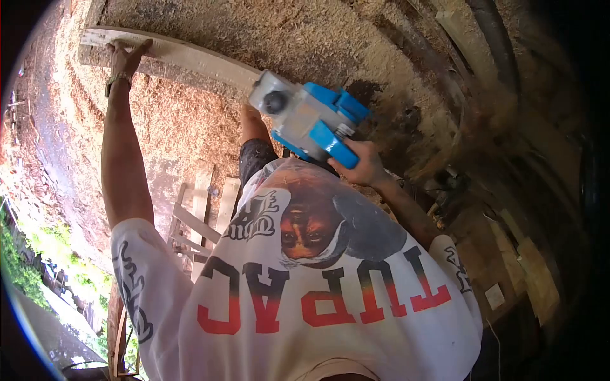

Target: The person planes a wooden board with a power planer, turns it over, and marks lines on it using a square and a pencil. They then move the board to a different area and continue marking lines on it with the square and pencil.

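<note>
A long, pale wooden board [197,62] runs from the upper left to the middle of the view. My left hand [127,58] grips its edge near the far left end, thumb and fingers spread along the wood. A blue and grey electric hand planer [298,108] rests over the board's right end, slightly blurred, with a round black knob on its front. Around its blue rear handle are the fingers of my right hand [363,164]. The planer's underside is hidden.
Wood shavings [267,32] cover the ground all around. Slatted wooden pieces [197,222] stand left of my body, close to my leg [254,136]. More planks [537,273] lean in the dark area on the right. Green plants [25,254] show at the lower left.
</note>
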Tool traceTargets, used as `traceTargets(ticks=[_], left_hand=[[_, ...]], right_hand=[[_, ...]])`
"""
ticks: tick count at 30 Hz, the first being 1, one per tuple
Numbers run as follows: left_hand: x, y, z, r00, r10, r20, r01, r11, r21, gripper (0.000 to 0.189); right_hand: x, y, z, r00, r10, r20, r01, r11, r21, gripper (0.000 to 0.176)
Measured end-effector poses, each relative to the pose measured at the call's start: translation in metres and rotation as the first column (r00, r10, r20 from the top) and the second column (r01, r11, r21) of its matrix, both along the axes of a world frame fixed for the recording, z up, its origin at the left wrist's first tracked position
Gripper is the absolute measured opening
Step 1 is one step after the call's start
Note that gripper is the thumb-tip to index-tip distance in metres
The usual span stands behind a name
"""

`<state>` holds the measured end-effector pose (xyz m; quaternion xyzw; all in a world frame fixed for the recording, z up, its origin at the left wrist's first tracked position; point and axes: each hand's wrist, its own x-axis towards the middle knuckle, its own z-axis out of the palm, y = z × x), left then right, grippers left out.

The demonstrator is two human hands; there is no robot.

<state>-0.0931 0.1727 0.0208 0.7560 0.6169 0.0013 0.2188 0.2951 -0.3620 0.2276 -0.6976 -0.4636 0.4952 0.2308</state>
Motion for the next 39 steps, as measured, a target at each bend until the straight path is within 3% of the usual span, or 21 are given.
traceTargets(ticks=[2, 4, 6, 8, 9, 12, 15, 18, 19, 22, 23, 24, 26, 27, 30, 32, 34, 36, 39], left_hand=[[-0.006, 0.001, -0.004, 1.0, -0.018, -0.022, 0.019, 1.0, 0.021, 0.124], [-0.006, -0.003, 0.0, 0.998, -0.004, 0.06, 0.005, 1.0, -0.015, 0.14], [0.017, -0.024, 0.045, 1.0, 0.014, -0.005, -0.014, 1.0, -0.023, 0.147], [-0.007, -0.015, -0.001, 0.983, -0.08, 0.164, 0.052, 0.984, 0.173, 0.139], [0.01, -0.027, 0.031, 0.984, -0.003, 0.177, -0.014, 0.996, 0.093, 0.141], [0.023, -0.039, 0.051, 0.99, 0.042, 0.133, -0.052, 0.996, 0.075, 0.14], [0.01, -0.032, 0.026, 0.99, -0.089, 0.113, 0.053, 0.955, 0.293, 0.134], [0.02, -0.043, 0.061, 0.98, -0.027, 0.198, -0.003, 0.989, 0.15, 0.133], [0.017, -0.044, 0.058, 0.988, -0.024, 0.151, -0.015, 0.968, 0.25, 0.107], [-0.015, -0.028, 0.073, 0.936, 0.001, 0.353, -0.018, 0.999, 0.044, 0.072], [-0.026, -0.026, 0.083, 0.83, 0.144, 0.539, -0.08, 0.987, -0.142, 0.05], [-0.037, -0.021, 0.091, 0.832, 0.22, 0.509, -0.115, 0.966, -0.231, 0.05], [-0.052, -0.022, 0.106, 0.807, 0.175, 0.564, -0.203, 0.979, -0.014, 0.052], [-0.06, -0.023, 0.097, 0.783, 0.3, 0.545, -0.313, 0.947, -0.071, 0.053], [-0.061, -0.052, 0.089, 0.629, 0.422, 0.653, -0.465, 0.877, -0.118, 0.06], [-0.064, -0.077, 0.053, 0.619, 0.443, 0.648, -0.453, 0.876, -0.166, 0.063], [-0.044, -0.116, 0.073, 0.537, 0.613, 0.579, -0.437, 0.79, -0.431, 0.063], [-0.054, -0.149, 0.05, 0.614, 0.544, 0.572, -0.339, 0.836, -0.431, 0.06], [-0.052, -0.192, 0.071, 0.649, 0.513, 0.562, -0.281, 0.848, -0.45, 0.066]], right_hand=[[-0.012, 0.027, -0.001, 1.0, 0.006, -0.003, -0.005, 1.0, 0.012, 0.03], [-0.026, 0.054, 0.0, 1.0, 0.0, -0.018, 0.001, 0.999, 0.042, 0.031], [-0.041, 0.084, 0.0, 0.999, -0.015, -0.04, 0.018, 0.996, 0.084, 0.031], [-0.053, 0.111, 0.006, 1.0, 0.019, -0.02, -0.017, 0.998, 0.068, 0.029], [-0.057, 0.123, 0.01, 0.999, 0.034, -0.006, -0.034, 0.998, 0.06, 0.028], [-0.07, 0.151, 0.019, 0.999, 0.013, -0.051, -0.011, 0.999, 0.046, 0.031], [-0.088, 0.185, 0.016, 0.998, -0.009, -0.062, 0.012, 0.999, 0.045, 0.032], [-0.109, 0.221, 0.013, 0.999, -0.012, -0.03, 0.016, 0.993, 0.113, 0.035], [-0.117, 0.236, 0.013, 1.0, -0.016, -0.006, 0.017, 0.987, 0.157, 0.037], [-0.145, 0.283, 0.008, 0.999, 0.0, 0.041, -0.008, 0.982, 0.188, 0.04], [-0.153, 0.297, 0.004, 0.998, 0.006, 0.062, -0.019, 0.975, 0.22, 0.042], [-0.159, 0.309, 0.002, 0.999, 0.006, 0.043, -0.016, 0.971, 0.237, 0.043], [-0.178, 0.34, -0.004, 1.0, 0.004, 0.008, -0.006, 0.962, 0.272, 0.045], [-0.184, 0.357, -0.007, 0.996, 0.017, 0.086, -0.047, 0.933, 0.357, 0.039], [-0.213, 0.416, -0.023, 0.999, 0.004, 0.044, -0.025, 0.877, 0.48, 0.046], [-0.226, 0.458, -0.041, 0.994, 0.108, -0.031, -0.085, 0.9, 0.427, 0.052], [-0.237, 0.48, -0.053, 0.995, 0.098, -0.006, -0.081, 0.858, 0.508, 0.059], [-0.231, 0.469, -0.035, 0.989, 0.098, 0.108, -0.135, 0.896, 0.423, 0.06], [-0.19, 0.384, -0.006, 0.997, 0.076, 0.003, -0.072, 0.929, 0.364, 0.059]])
